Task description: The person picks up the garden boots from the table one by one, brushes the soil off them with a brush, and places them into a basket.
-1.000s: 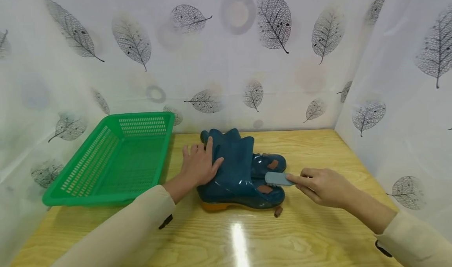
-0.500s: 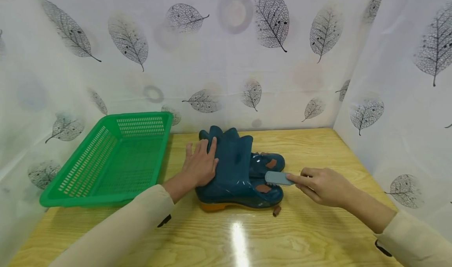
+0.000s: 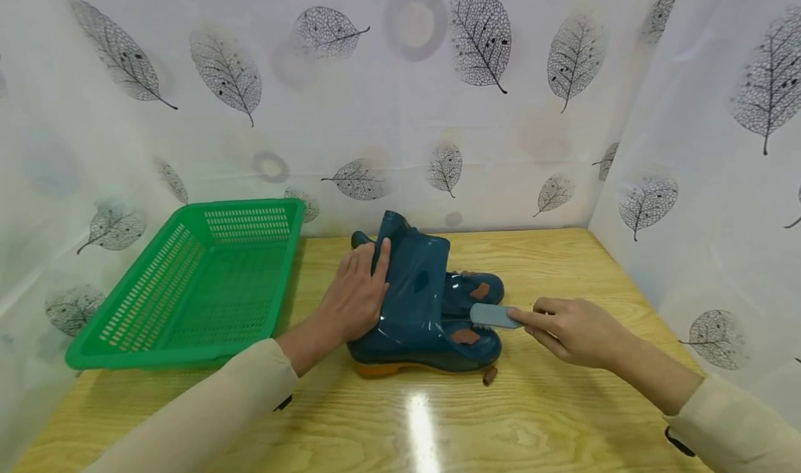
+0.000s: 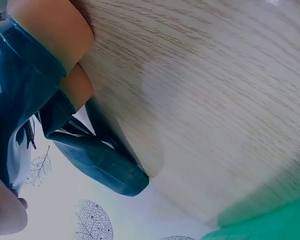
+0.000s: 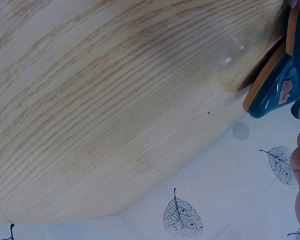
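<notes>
White, leaf-printed sheeting [image 3: 400, 104] walls in a glossy wooden table [image 3: 532, 417]; a green basket [image 3: 181, 357] stands at its left. Blue boots [image 3: 409, 320] sit mid-table, toes rightward. The left hand [image 3: 357, 302] rests on the nearer shaft — whether gripping, I cannot tell. The right hand [image 3: 572, 330] pinches a grey brush [image 3: 493, 316] above the nearer toe — a brown scrap [image 3: 490, 375] just beside.

Teal boots [image 3: 409, 285] with orange soles [image 3: 377, 371], grey brush [image 3: 491, 315], green basket [image 3: 150, 359], white black-leafed sheeting [image 3: 388, 118], yellow wood-grained tabletop [image 3: 350, 417]
</notes>
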`<state>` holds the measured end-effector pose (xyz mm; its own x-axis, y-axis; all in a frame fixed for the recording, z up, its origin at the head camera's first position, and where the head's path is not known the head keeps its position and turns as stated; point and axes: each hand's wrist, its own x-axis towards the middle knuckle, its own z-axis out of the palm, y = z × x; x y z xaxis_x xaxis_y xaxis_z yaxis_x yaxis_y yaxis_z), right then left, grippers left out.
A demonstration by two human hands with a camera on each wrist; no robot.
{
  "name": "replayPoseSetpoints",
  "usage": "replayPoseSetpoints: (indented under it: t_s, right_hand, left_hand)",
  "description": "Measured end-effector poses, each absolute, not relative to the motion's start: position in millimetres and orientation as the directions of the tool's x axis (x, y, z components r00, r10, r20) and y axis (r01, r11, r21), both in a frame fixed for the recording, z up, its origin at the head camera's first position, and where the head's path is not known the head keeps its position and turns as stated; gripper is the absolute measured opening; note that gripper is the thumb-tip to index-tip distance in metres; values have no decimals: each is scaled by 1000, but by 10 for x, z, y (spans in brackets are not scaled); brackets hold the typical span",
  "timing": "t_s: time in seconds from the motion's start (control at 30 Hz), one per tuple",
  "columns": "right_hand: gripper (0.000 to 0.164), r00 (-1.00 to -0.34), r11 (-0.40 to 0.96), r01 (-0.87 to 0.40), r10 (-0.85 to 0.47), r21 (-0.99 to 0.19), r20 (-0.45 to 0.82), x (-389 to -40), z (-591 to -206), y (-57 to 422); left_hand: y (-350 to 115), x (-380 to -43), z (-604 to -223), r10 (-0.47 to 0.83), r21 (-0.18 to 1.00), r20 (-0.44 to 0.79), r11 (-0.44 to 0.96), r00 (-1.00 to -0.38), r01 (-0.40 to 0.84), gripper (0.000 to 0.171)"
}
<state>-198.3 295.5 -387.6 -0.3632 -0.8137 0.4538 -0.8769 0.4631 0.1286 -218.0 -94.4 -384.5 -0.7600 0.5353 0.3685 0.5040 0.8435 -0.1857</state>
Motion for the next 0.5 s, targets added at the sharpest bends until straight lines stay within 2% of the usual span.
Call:
replayPoseSetpoints:
  t_s: [0.17,0.37,0.43,0.5]
  right_hand:
    - [46,-345,454,-880,-814,142,466,-1996,-3870,2953]
    - [46,-336,449,-881,-817,150,469,-2007,-3856,2954]
    - [45,-339,451,-880,-816,150,468,-2005,-3852,2955]
    - [45,-342,454,-878,-816,151,467,-2001,-3851,2958]
  left_hand:
    - [-1009,-2163,-3902,580,-192,523,794,-624,577,66]
    - [-1074,-2165,-3982,565,-161,726,694,-393,701,58]
    - [-1075,-2151,-3982,544,-138,762,666,-351,733,60]
    - [-1064,-2121,-3961,510,-78,784,647,-354,759,64]
